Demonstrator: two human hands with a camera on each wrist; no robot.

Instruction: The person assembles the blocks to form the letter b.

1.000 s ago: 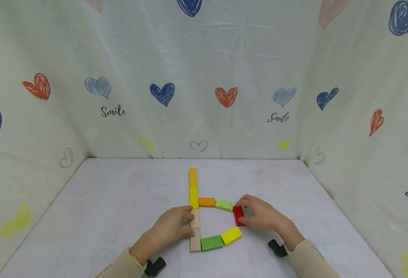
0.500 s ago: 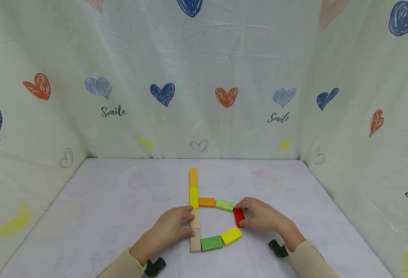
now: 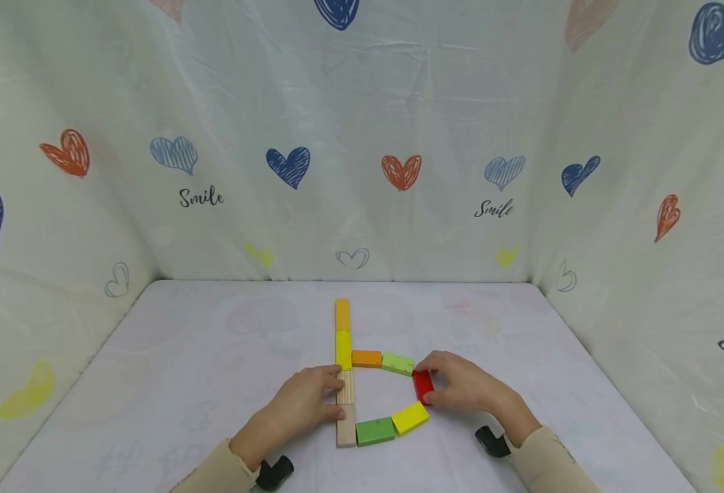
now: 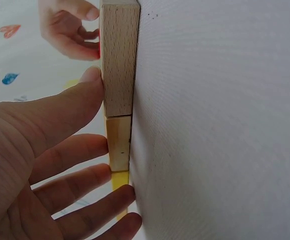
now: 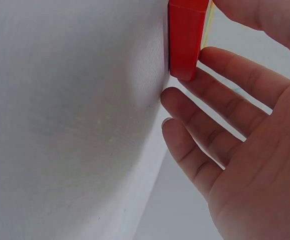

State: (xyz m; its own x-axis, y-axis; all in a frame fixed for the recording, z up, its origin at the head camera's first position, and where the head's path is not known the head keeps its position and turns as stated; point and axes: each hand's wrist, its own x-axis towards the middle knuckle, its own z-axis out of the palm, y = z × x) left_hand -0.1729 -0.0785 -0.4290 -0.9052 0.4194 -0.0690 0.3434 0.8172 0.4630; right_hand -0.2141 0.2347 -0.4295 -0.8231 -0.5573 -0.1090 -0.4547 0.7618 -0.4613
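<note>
Building blocks lie on the table in a straight column with a rounded loop on its right. In the head view my left hand [image 3: 296, 402] touches the column's left side, thumb on the plain wooden block [image 3: 346, 433] and fingers at the striped wooden block [image 3: 346, 387]. Its fingers spread loosely along the blocks in the left wrist view. My right hand [image 3: 465, 382] pinches the red block [image 3: 422, 386] at the loop's right, thumb at its near end and fingertips at its far end. In the right wrist view, the red block [image 5: 186, 42] stands against the fingertips.
Further up the column are a yellow block [image 3: 343, 349] and an orange-yellow block [image 3: 342, 315]. An orange block [image 3: 366, 359] and light green block [image 3: 397, 363] form the loop's top. A green block [image 3: 375, 431] and another yellow block [image 3: 410, 418] form its bottom. A heart-printed curtain [image 3: 349, 219] stands behind.
The red block has shifted slightly toward the near yellow block, with my right hand moving along with it. My left hand and the other blocks stay where they were.
</note>
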